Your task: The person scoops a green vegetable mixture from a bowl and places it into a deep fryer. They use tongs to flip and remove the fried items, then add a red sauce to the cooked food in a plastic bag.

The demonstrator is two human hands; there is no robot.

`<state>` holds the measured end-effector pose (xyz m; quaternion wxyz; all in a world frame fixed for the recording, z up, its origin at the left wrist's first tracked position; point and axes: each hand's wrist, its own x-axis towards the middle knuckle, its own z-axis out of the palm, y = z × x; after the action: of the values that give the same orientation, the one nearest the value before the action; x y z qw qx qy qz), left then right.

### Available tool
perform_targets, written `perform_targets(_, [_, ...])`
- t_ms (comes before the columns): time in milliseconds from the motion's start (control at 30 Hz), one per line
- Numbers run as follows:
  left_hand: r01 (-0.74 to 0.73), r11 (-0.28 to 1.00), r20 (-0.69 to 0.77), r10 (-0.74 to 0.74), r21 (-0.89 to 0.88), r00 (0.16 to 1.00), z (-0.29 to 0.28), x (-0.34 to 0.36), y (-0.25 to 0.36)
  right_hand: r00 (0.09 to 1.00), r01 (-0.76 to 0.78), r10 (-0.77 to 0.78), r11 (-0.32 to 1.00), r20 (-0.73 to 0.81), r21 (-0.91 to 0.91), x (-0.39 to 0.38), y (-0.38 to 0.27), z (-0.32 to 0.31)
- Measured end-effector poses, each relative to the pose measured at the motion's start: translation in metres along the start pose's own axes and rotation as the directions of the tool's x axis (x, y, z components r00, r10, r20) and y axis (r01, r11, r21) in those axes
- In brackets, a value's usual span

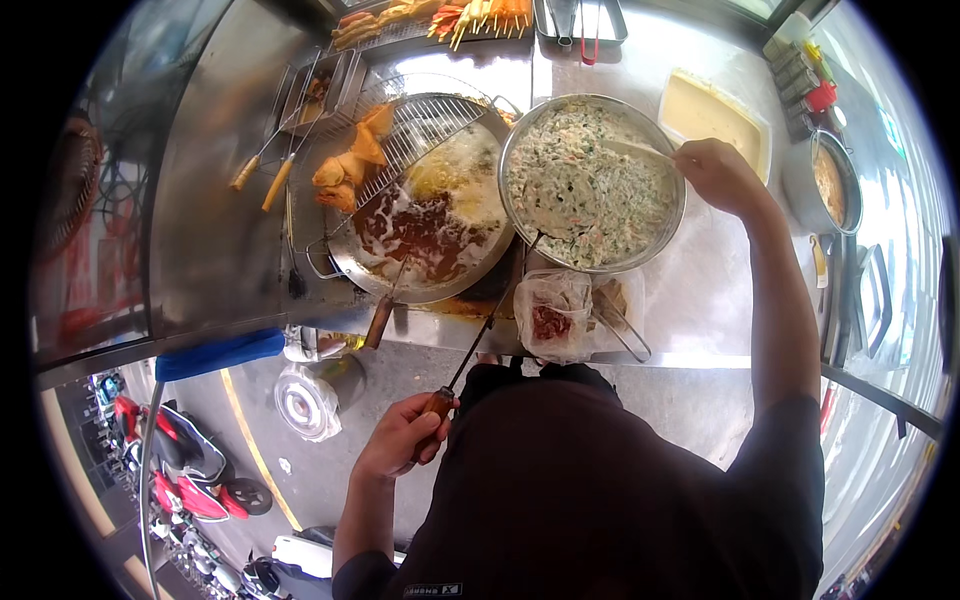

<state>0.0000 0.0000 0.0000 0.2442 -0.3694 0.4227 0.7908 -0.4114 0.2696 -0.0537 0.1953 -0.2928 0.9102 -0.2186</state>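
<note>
My left hand is closed round the wooden handle of a long-handled metal tool. Its thin dark rod slants up over the near rim of a wide steel bowl. At the rod's end, a heap of mix seems to cover the tool's head, so its shape is unclear. The bowl holds a pale, chopped vegetable mix with green and orange bits. My right hand reaches over the bowl's right rim, fingers closed on a pale flat spatula that touches the mix.
Left of the bowl, a wok holds bubbling oil; a wooden-handled tool rests in it. Fried pieces lie by its wire rack. A plastic-wrapped container stands near the counter's front edge; a batter tray and pot stand right.
</note>
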Motion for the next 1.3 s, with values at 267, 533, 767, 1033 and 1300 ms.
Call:
perform_targets(267, [-0.082, 0.992, -0.013, 0.081, -0.098, 0.997, -0.056, -0.02, -0.002, 0.956, -0.171, 0.156, 0.984, -0.249, -0.041, -0.071, -0.051, 0.105])
perform_targets(533, [-0.037, 0.988, -0.158, 0.013, -0.15, 0.987, -0.125, -0.071, -0.004, 0.97, 0.011, 0.015, 0.994, -0.242, 0.107, -0.113, -0.154, 0.163])
perform_targets(767, [0.02, 0.987, -0.24, -0.058, -0.158, 0.969, -0.161, -0.068, 0.013, 0.608, -0.793, -0.098, -0.041, 0.788, 0.608, -0.075, -0.288, 0.327])
perform_targets(1033, [0.013, 0.992, -0.242, -0.042, -0.122, 0.969, -0.197, -0.034, 0.025, 0.747, -0.558, 0.231, -0.294, 0.624, 0.776, -0.044, -0.301, 0.312])
perform_targets(1300, [-0.063, 0.99, -0.185, 0.039, -0.126, 0.982, -0.213, 0.013, 0.029, 0.79, -0.576, 0.22, -0.055, 0.572, 0.816, -0.071, -0.24, 0.257])
